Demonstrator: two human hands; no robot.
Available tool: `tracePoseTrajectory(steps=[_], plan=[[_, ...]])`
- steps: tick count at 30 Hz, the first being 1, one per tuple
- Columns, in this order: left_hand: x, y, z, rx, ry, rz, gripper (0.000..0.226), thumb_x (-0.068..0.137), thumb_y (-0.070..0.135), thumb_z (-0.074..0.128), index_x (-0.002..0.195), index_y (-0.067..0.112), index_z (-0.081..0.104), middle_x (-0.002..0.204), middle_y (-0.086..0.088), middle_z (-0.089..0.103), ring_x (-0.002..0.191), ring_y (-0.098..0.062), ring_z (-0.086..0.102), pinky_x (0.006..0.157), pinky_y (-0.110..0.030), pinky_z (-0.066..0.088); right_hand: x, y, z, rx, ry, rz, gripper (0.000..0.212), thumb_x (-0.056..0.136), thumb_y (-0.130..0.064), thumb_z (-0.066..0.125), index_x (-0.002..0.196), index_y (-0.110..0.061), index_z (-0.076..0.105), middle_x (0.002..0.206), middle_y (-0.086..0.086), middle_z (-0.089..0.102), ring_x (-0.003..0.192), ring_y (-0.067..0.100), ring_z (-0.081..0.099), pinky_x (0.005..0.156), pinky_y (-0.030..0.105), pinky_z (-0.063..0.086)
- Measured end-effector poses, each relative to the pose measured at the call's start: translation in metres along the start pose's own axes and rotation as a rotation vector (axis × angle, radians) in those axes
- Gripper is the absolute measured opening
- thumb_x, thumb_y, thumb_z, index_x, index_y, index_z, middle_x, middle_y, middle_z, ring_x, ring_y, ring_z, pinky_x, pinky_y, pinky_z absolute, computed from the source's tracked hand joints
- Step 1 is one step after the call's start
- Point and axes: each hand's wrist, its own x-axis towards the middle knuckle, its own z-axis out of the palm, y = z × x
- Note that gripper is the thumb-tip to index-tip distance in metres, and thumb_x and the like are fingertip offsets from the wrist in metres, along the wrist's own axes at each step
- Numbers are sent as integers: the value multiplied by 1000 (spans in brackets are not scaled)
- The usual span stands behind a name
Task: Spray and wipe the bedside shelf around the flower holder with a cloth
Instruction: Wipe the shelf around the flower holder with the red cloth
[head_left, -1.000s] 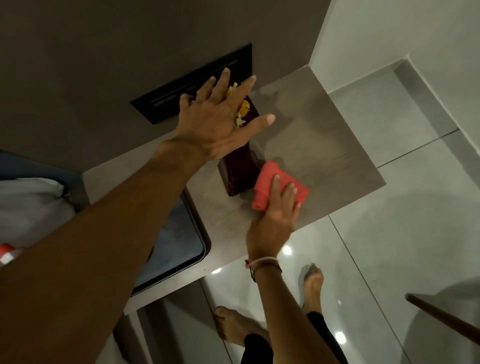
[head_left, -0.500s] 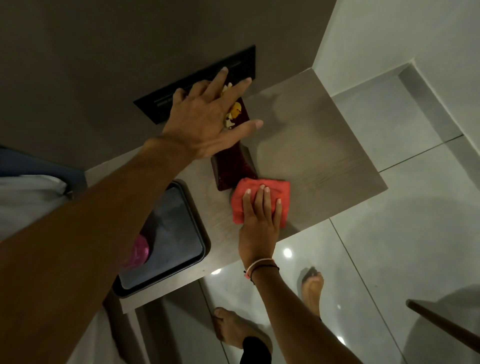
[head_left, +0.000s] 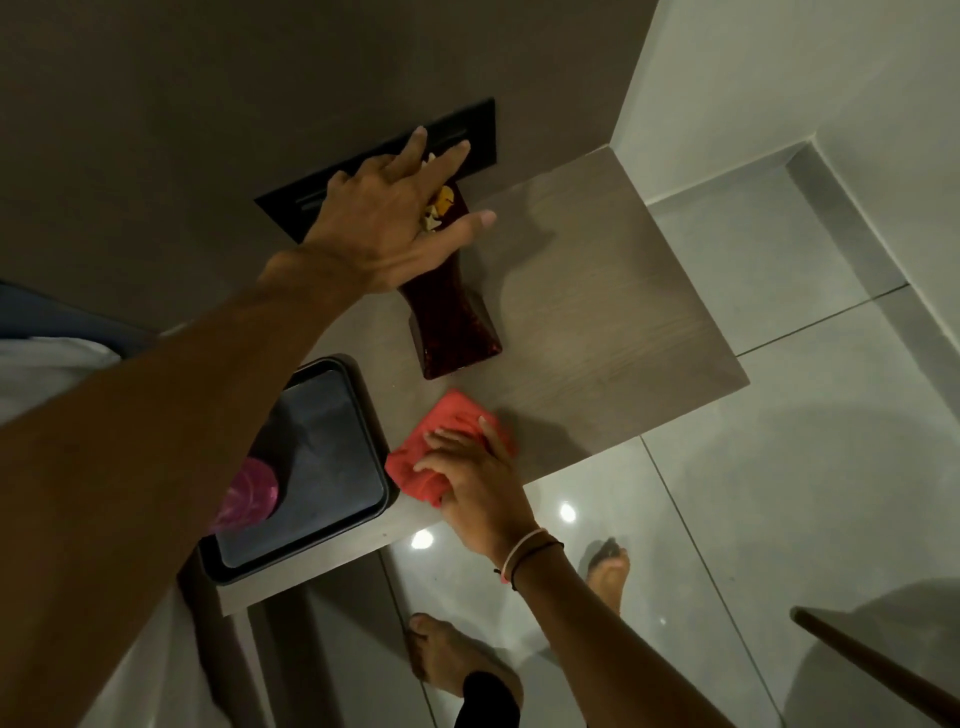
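Left hand (head_left: 395, 218) flat atop flower holder (head_left: 452, 322), steadying; right hand (head_left: 472, 478) presses red cloth (head_left: 441, 447) on shelf (head_left: 597, 322), 6 o'clock of holder. Best: overlapping strokes, skirt base.

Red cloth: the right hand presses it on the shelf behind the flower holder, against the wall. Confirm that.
Wrong place. In the head view the right hand presses the red cloth on the shelf in front of the flower holder, near the front edge.
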Motion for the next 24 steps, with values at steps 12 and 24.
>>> tracePoseTrajectory(steps=[12, 24], plan=[[-9, 7, 10, 23, 85, -16, 93, 79, 88, 16, 160, 42, 15, 173, -9, 14, 152, -39, 27, 119, -65, 23, 21, -32, 18, -105, 343, 403, 80, 82, -17, 80, 153, -27, 46, 162, 15, 41, 152, 41, 31, 123, 65, 21], [-5, 10, 10, 2, 100, -27, 90, 83, 85, 20, 161, 41, 15, 173, -9, 12, 154, -40, 24, 120, -67, 20, 42, -20, 24, -287, -56, -42, 67, 92, -26, 66, 153, -38, 41, 171, 14, 14, 159, 37, 5, 126, 62, 1]])
